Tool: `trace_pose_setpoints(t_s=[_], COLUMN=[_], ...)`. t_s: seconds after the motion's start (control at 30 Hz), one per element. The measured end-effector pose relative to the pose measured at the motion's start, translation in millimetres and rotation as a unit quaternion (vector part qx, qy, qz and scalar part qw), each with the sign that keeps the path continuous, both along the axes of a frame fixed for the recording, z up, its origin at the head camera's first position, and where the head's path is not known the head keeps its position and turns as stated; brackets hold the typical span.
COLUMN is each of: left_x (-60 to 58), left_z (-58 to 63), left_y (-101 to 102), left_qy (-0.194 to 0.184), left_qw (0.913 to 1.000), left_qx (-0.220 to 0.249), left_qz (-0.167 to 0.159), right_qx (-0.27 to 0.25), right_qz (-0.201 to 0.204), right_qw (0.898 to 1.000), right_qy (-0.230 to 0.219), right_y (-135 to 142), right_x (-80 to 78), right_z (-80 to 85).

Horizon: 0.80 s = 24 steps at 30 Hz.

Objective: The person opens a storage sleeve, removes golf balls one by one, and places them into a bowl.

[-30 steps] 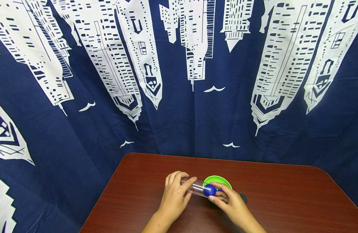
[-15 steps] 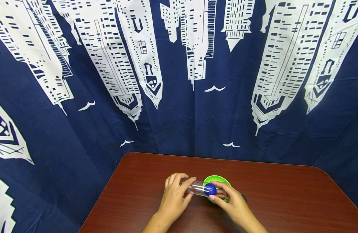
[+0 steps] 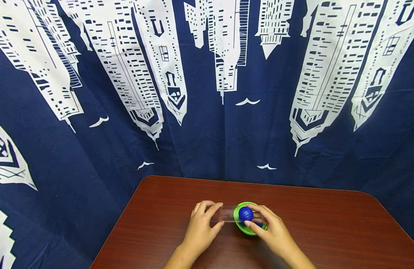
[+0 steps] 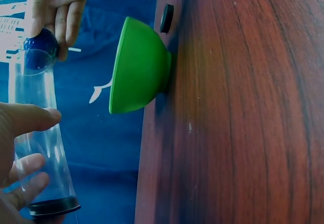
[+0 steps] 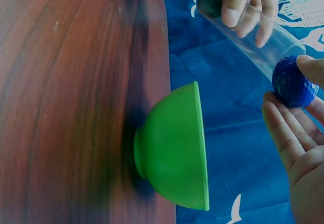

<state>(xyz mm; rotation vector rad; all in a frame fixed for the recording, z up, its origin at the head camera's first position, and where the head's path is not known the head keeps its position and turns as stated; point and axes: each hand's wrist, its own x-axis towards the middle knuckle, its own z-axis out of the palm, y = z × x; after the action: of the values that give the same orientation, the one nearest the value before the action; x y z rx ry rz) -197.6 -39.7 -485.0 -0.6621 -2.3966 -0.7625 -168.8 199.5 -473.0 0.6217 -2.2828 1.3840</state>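
Note:
A clear plastic tube [image 3: 227,214] lies nearly level in my left hand [image 3: 201,224], its fingers and thumb around it. The left wrist view shows a black cap [image 4: 54,207] on the tube's near end. At the other, open end my right hand [image 3: 272,231] pinches a dimpled blue golf ball [image 5: 294,81] between thumb and fingers. The ball sits at the tube's mouth; how far it is inside is unclear. Beneath them stands a green bowl [image 5: 174,145], upright on the table. Something blue [image 3: 258,224] shows in the bowl, partly hidden by the right hand.
A black round lid [image 4: 167,18] lies on the table beyond the bowl in the left wrist view. The reddish-brown wooden table [image 3: 166,209] reaches back to a dark blue curtain [image 3: 200,149] printed with white buildings.
My right hand and the golf ball have shifted slightly right and up, with the ball further out of the tube's mouth. The tube has turned more level.

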Motion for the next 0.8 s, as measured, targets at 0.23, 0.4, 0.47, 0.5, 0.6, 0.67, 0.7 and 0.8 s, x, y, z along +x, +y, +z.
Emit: trace_pose_setpoints(t_s=[0.23,0.4,0.47,0.5,0.6,0.67,0.7,0.8], left_x=[-0.7,-1.1,-2.0,-2.5,-4.7,-6.0,-6.5,-7.7], left_z=[-2.4,-2.7,-3.2,-3.5,-5.2,-6.5,-7.2,-9.6], left_y=[-3,-4,-4,-5,-5,-5,-5,-6], left_qy=[-0.069,-0.124,-0.137,-0.142,-0.151,-0.156,-0.156,-0.165], left_qw=[0.9970,0.9904,0.9881,0.9871,0.9843,0.9824,0.9818,0.9794], left_qx=[0.035,0.057,0.066,0.070,0.086,0.096,0.101,0.111], left_qz=[-0.009,-0.019,-0.024,-0.027,-0.034,-0.037,-0.038,-0.038], right_qx=[0.020,0.039,0.053,0.063,0.091,0.108,0.114,0.136], right_qz=[-0.016,-0.026,-0.033,-0.037,-0.046,-0.051,-0.052,-0.058], right_qw=[1.000,0.999,0.998,0.997,0.995,0.993,0.992,0.989], right_qy=[0.005,0.004,0.005,0.006,0.009,0.010,0.010,0.009], right_y=[4,7,8,8,9,10,11,12], right_x=[-2.9,-4.9,-6.2,-6.9,-8.9,-9.9,-10.2,-10.7], right_z=[4.3,2.7,1.3,0.5,-2.4,-4.6,-5.7,-8.7])
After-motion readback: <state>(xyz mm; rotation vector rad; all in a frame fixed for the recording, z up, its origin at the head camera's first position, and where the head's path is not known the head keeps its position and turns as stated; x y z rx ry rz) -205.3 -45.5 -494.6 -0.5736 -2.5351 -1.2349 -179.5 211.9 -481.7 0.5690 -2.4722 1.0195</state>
